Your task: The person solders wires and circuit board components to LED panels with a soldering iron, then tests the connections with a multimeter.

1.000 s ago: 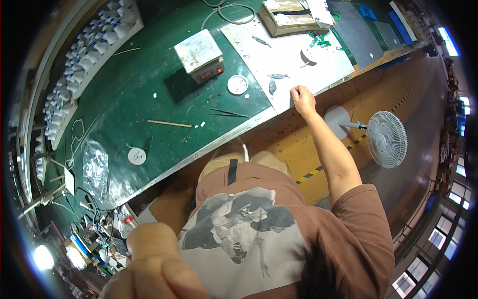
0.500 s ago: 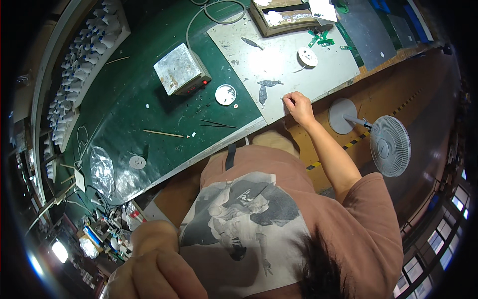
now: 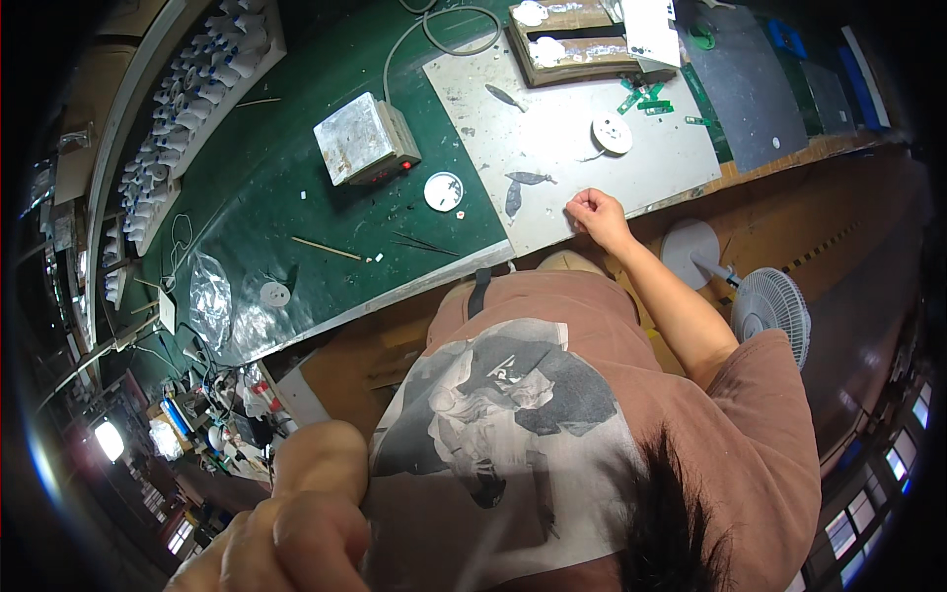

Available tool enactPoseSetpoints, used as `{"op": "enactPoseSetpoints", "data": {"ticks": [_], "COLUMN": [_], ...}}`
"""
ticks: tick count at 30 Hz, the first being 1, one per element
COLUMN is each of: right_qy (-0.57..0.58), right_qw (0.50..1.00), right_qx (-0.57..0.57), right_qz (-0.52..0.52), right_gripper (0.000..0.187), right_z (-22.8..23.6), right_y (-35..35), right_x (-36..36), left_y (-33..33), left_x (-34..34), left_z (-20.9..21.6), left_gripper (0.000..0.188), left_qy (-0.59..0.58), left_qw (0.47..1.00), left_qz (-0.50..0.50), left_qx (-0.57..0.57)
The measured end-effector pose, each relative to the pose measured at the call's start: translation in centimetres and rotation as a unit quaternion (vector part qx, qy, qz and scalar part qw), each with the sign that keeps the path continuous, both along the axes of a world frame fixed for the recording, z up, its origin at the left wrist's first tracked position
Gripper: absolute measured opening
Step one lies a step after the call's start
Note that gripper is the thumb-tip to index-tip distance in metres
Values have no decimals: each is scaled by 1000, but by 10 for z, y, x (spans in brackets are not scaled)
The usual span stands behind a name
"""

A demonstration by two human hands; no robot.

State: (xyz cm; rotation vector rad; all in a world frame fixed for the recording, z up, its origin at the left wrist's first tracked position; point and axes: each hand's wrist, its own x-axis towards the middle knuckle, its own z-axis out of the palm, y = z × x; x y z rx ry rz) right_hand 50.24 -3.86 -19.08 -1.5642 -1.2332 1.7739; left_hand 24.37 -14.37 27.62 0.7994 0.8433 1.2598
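Fingers curled shut on the right hand [image 3: 595,213], resting at the grey sheet's [image 3: 582,163] near edge.
Left hand [image 3: 296,533] looms blurred, seemingly fisted, empty.

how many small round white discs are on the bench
3: one white disc on the green mat beside the metal box, one on the grey sheet, one near the plastic bag. Clutter may hide others.

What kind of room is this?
Probably a small workshop for assembling little parts. A long bench has a green mat, a metal box with a lit red light, and a tray of small white parts. A fan stands on the floor.
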Motion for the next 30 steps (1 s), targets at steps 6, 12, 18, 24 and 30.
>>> {"op": "enactPoseSetpoints", "data": {"ticks": [6,12,18,24,30], "right_qy": [27,11,39,17,7], "right_qw": [1000,998,994,985,964], "right_qx": [13,53,88,139,210], "right_qz": [-8,9,48,100,163], "right_gripper": [17,14,10,10,12], "right_z": [-18,5,34,61,80], "right_y": [3,27,55,69,71], "right_x": [17,12,-3,-28,-54], "left_y": [2,5,-11,1,-14], "left_x": [37,74,85,69,73], "left_z": [-2,60,54,50,68], "left_gripper": [34,32,32,29,16], "left_qy": [-131,-71,-102,-75,-45], "left_qw": [907,926,888,834,862], "left_qz": [229,313,370,354,396], "left_qx": [329,200,253,417,312]}}
